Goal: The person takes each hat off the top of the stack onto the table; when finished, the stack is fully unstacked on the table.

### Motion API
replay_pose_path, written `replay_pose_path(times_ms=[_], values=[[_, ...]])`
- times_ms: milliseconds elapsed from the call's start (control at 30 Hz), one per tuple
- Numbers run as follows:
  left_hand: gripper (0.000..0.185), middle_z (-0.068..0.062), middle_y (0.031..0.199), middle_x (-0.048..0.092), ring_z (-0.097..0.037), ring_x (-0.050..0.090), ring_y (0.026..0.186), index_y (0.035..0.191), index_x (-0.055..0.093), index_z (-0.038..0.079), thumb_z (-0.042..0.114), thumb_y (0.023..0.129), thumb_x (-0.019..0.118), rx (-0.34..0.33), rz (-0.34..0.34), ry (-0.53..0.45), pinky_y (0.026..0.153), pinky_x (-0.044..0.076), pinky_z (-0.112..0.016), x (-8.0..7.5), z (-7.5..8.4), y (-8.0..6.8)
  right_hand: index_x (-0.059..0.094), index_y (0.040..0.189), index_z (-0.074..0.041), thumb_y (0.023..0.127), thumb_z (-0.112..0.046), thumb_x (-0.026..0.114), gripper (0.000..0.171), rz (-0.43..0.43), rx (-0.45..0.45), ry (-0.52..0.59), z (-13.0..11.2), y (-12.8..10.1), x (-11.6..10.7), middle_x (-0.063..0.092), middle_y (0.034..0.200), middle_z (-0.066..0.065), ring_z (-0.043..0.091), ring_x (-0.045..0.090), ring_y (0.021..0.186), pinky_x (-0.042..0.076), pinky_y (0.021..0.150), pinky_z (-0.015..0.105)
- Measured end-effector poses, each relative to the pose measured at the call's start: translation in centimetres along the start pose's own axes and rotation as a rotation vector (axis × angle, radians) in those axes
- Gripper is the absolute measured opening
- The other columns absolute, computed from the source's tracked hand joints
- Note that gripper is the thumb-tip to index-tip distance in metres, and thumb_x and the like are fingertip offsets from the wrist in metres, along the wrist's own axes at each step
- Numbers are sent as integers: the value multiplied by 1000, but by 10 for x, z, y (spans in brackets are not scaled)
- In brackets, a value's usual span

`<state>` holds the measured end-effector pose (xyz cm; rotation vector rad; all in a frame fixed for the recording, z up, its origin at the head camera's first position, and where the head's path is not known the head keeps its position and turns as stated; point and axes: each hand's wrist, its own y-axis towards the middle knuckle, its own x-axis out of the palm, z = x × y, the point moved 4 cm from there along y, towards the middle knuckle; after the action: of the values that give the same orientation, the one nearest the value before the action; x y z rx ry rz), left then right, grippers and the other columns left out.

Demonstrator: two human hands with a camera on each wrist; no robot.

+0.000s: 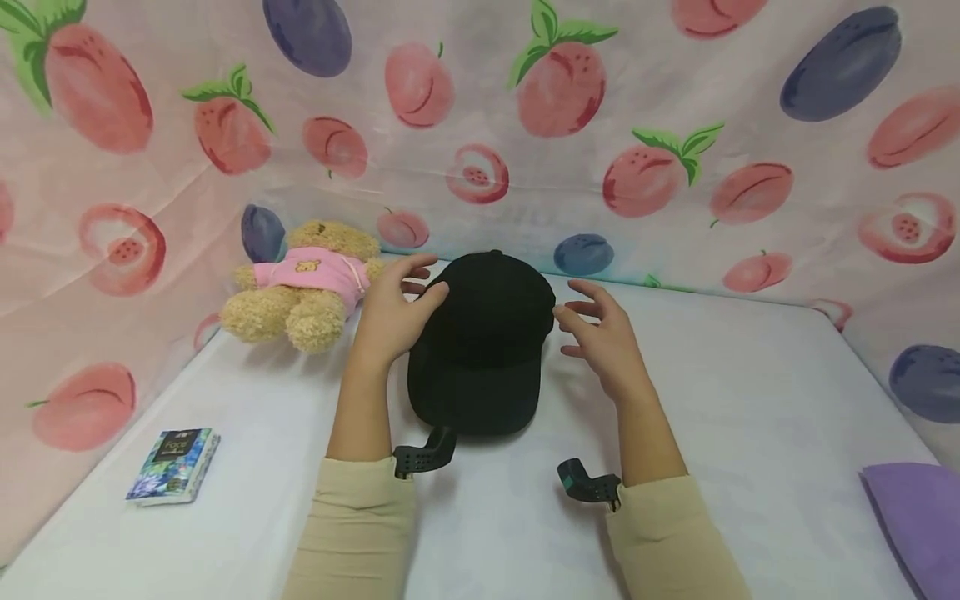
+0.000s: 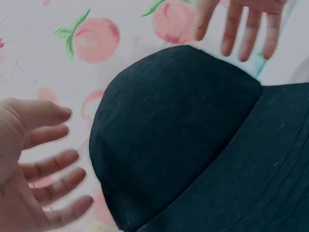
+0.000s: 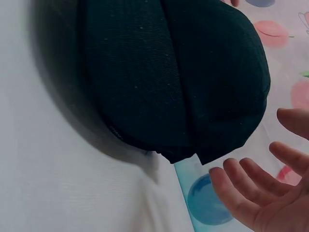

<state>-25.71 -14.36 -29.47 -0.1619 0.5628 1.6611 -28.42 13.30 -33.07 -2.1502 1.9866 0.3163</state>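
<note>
A white-covered table [image 1: 750, 392] fills the scene, walled at the back and sides by a pink cloth backdrop [image 1: 525, 192] printed with peaches and plums. In the middle of the table, toward the far side, lies a black baseball cap [image 1: 483, 342], crown at the far end and brim pointing near, resting flat on the cover. At the far left a teddy bear [image 1: 300, 287] in a pink top lies on its side, just beside the left hand; a purple cloth [image 1: 918, 517] pokes in at the near right edge, and a small flowered packet [image 1: 174, 465] lies at the near left. The left hand [image 1: 393, 312] stands at the left flank of the crown with fingers spread and relaxed, the thumb seeming to touch the fabric in the head view, though the left wrist view shows a gap between the fingers and the cap, so contact is uncertain. The right hand [image 1: 603, 329] hovers just beside the right flank of the crown, fingers loose and apart, gripping nothing. Judging from this, the cap sits untouched or barely touched where it lies: both hands bracket it, but neither has closed on it, so any lifting or handling of it is not yet done.
</note>
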Motion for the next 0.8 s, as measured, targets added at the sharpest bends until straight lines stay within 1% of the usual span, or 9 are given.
replay_pose_path(times_ms=[100,167,233,333,433,533,633,700,800], values=[[51,-15,141,59,-37,59,129,148,56,17,28,99,67,-64,-33,49,105,50,-55,-4,-6,-1,37,160,-24,102,-32,66,66,-44,22,36,3,-1,3,52,148,18,41,58,131,58,95,51],[53,-16,145,57,-39,56,133,149,54,17,30,99,67,-103,-48,63,108,48,-56,-6,-9,-1,36,161,-24,101,-32,66,67,-69,37,56,3,-2,5,50,149,18,41,58,131,58,94,51],[55,-17,149,55,-40,54,136,150,53,16,30,99,66,-128,-61,81,109,47,-57,-7,-11,-1,36,161,-24,101,-32,66,67,-87,51,66,3,-2,7,48,151,18,41,58,131,59,93,51],[58,-18,153,50,-40,50,140,152,50,16,33,99,66,-188,-100,113,110,46,-57,-7,-15,-2,35,161,-23,101,-32,66,68,-112,61,54,3,-2,11,45,154,18,40,58,131,58,94,51],[63,-20,157,45,-40,47,143,155,47,15,36,99,66,-247,-165,140,110,45,-57,-7,-18,-4,33,162,-23,101,-32,66,70,-131,72,26,6,-3,15,41,158,20,41,58,131,58,93,53],[68,-22,158,43,-39,50,139,156,43,14,40,98,66,-310,-220,141,104,51,-54,-6,-21,-7,32,163,-22,101,-30,67,72,-148,84,19,11,-2,17,39,158,22,43,59,129,59,92,54],[71,-24,155,44,-39,56,131,158,38,12,41,99,65,-366,-259,106,94,58,-50,-4,-24,-9,30,163,-22,101,-31,67,73,-163,96,39,15,-2,19,40,156,24,44,60,128,59,91,55],[72,-24,153,47,-38,57,129,159,37,12,42,99,65,-400,-274,82,89,61,-48,-3,-25,-10,28,164,-22,102,-32,65,72,-173,106,50,17,-2,21,41,155,23,43,62,126,59,92,54],[73,-23,148,51,-38,59,127,159,36,12,43,99,65,-419,-277,69,87,62,-48,-1,-26,-10,28,164,-24,103,-33,64,72,-174,120,57,19,-2,22,42,155,21,40,66,123,59,93,53]])
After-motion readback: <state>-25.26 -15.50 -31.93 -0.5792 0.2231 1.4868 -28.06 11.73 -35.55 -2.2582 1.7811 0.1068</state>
